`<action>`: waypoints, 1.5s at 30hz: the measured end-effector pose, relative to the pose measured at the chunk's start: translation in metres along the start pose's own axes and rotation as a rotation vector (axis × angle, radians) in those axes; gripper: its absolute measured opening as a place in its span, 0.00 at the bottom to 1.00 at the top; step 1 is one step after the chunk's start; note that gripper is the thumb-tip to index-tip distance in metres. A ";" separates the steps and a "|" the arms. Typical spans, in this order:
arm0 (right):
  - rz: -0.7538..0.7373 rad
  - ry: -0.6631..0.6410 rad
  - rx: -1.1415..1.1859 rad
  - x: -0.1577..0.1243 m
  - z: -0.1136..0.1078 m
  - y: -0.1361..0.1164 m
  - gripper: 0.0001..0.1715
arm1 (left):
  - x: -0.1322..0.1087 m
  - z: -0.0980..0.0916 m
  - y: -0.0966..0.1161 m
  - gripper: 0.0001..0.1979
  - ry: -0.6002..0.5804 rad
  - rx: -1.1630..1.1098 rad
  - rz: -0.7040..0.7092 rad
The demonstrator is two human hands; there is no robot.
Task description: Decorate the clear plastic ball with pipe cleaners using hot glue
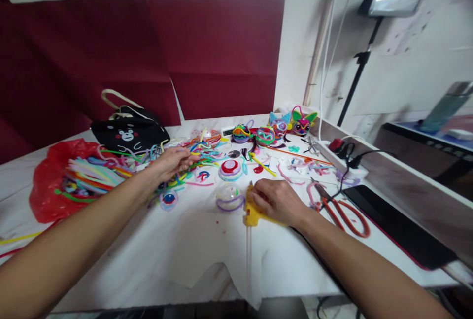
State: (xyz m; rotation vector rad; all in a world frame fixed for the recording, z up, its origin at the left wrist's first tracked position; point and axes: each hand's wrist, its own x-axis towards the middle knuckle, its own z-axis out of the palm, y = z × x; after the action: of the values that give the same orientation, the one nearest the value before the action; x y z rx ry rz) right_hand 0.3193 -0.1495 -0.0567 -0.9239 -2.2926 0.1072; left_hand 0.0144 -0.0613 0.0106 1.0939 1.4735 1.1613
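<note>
The white bench (158, 269) carries a heap of colourful fuzzy stems (207, 153); over it the left hand (174, 162) bends its fingers, grip unclear. The right hand (275, 198) grasps a yellow glue gun (253, 214) beside a clear dome (228, 191).

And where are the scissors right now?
In the head view, the scissors lie on the right side of the table, between the right hand and the black phone.
</note>
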 end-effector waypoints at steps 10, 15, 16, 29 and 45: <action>-0.015 -0.025 -0.008 -0.001 -0.001 -0.001 0.13 | -0.024 0.005 -0.026 0.06 -0.014 -0.165 0.046; -0.058 -0.007 -0.027 -0.001 -0.001 0.000 0.14 | -0.030 0.007 -0.037 0.08 -0.008 -0.178 0.101; -0.066 -0.005 -0.029 -0.002 -0.001 0.000 0.14 | -0.031 0.007 -0.039 0.08 -0.006 -0.175 0.111; -0.087 0.016 -0.029 -0.002 -0.002 -0.001 0.13 | -0.044 0.003 -0.056 0.10 0.022 -0.023 0.251; -0.103 -0.004 -0.021 -0.002 -0.002 -0.006 0.15 | -0.052 0.000 -0.064 0.15 -0.025 0.197 0.318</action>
State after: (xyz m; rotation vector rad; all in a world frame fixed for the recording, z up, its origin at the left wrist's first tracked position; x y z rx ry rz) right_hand 0.3180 -0.1555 -0.0545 -0.8155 -2.3445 0.0408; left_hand 0.0173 -0.1221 -0.0456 1.5151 1.4518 1.2297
